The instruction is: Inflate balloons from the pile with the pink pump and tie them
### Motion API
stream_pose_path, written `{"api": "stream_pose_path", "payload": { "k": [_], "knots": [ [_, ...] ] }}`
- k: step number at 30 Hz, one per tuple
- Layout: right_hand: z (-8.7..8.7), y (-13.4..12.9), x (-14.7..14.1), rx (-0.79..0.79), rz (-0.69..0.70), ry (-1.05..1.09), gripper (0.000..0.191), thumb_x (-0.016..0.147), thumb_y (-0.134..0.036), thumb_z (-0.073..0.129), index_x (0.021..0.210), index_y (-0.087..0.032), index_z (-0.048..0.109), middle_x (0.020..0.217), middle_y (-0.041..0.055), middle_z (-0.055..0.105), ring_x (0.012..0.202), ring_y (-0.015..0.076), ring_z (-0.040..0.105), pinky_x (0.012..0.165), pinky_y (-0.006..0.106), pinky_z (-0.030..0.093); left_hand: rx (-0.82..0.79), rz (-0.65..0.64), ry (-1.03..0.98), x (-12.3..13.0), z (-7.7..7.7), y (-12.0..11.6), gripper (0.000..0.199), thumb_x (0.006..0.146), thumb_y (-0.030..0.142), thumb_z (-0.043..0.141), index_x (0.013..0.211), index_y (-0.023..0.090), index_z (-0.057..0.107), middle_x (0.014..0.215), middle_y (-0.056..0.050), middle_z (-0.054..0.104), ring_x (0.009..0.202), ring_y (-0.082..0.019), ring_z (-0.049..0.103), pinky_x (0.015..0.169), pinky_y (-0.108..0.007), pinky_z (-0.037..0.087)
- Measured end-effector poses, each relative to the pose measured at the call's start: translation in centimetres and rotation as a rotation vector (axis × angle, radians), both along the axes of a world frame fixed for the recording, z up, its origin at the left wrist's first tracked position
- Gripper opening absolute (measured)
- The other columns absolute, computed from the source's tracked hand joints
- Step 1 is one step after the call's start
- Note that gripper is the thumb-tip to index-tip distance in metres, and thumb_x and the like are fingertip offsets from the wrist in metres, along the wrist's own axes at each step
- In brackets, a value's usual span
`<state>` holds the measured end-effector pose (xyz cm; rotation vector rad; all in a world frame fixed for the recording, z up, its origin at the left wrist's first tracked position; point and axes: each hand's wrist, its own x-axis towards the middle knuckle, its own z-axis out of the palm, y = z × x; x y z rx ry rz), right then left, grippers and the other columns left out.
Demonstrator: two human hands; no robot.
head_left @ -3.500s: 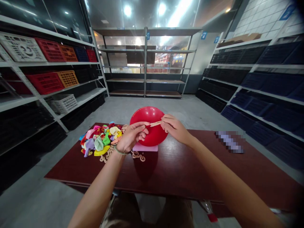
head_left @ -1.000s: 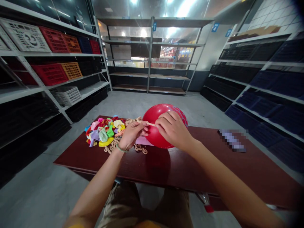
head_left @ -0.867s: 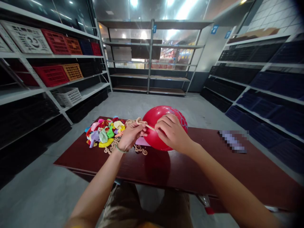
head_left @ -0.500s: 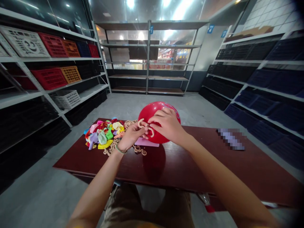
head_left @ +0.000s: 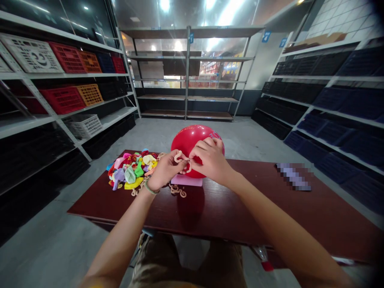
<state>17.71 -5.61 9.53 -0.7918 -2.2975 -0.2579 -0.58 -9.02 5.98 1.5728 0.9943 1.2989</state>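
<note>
A beige S-shaped clip [head_left: 178, 156] is pinched between the thumb and fingers of my left hand [head_left: 164, 171], its curved ends sticking out. Right behind it is an inflated red balloon [head_left: 189, 138] with printed lettering. The fingers of my right hand [head_left: 211, 160] are closed at the balloon's near side, by the clip, seemingly on its neck; my fingers hide the exact grip. Below the balloon lies a pink flat-sided object [head_left: 187, 181]. More beige S-shaped clips [head_left: 179, 191] are scattered close to my left wrist.
A heap of uninflated coloured balloons [head_left: 132, 172] covers the left part of the dark red table [head_left: 246, 208]. A blurred-out flat item [head_left: 293, 177] lies on the right. Shelves with crates [head_left: 64, 100] line the left wall. A bottle with a red cap [head_left: 265, 262] shows below the table edge.
The red balloon has shifted slightly left and turned, showing more lettering on top. My right hand has drawn in lower and closer to the clip, its fingers more curled.
</note>
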Motion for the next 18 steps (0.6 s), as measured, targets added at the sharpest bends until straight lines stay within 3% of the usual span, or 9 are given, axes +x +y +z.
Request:
{"api": "stream_pose_path", "payload": {
  "k": [4, 10, 14, 18],
  "knots": [
    [0.0, -0.1, -0.4, -0.001, 0.006, 0.032, 0.011, 0.083, -0.024, 0.062, 0.073, -0.023, 0.059, 0.081, -0.0017, 0.065, 0.089, 0.0198, 0.049, 0.088, 0.04, 0.025, 0.085, 0.119, 0.004, 0.4, -0.1, 0.1, 0.014, 0.086, 0.03, 0.063, 0.082, 0.019, 0.056, 0.066, 0.002, 0.063, 0.055, -0.01, 0.059, 0.055, -0.022, 0.049],
    [-0.9, -0.1, -1.5, 0.03, -0.052, 0.121, 0.011, 0.081, -0.022, 0.061, 0.072, -0.022, 0.057, 0.077, -0.0018, 0.064, 0.086, 0.0185, 0.05, 0.087, 0.038, 0.026, 0.313, 0.476, 0.218, 1.0, -1.1, 0.5, 0.013, 0.088, 0.029, 0.06, 0.08, 0.019, 0.06, 0.073, 0.0, 0.066, 0.067, -0.013, 0.059, 0.067, -0.025, 0.045],
    [-1.3, -0.3, -1.3, 0.083, -0.028, 0.1, 0.015, 0.088, -0.026, 0.059, 0.074, -0.023, 0.059, 0.081, -0.0006, 0.065, 0.09, 0.0198, 0.051, 0.09, 0.039, 0.027, 0.316, 0.469, 0.181, 0.7, -2.0, 0.6, 0.013, 0.09, 0.031, 0.059, 0.086, 0.019, 0.062, 0.078, -0.002, 0.068, 0.069, -0.014, 0.061, 0.066, -0.025, 0.045],
    [-0.5, -0.8, -0.5, 0.02, 0.046, 0.108, 0.013, 0.091, -0.03, 0.058, 0.081, -0.024, 0.062, 0.085, -0.001, 0.067, 0.091, 0.0188, 0.052, 0.09, 0.038, 0.029, 0.301, 0.395, 0.059, 0.5, -2.3, 0.5, 0.014, 0.089, 0.033, 0.062, 0.089, 0.019, 0.063, 0.081, -0.003, 0.07, 0.067, -0.014, 0.062, 0.063, -0.024, 0.047]
  ]
}}
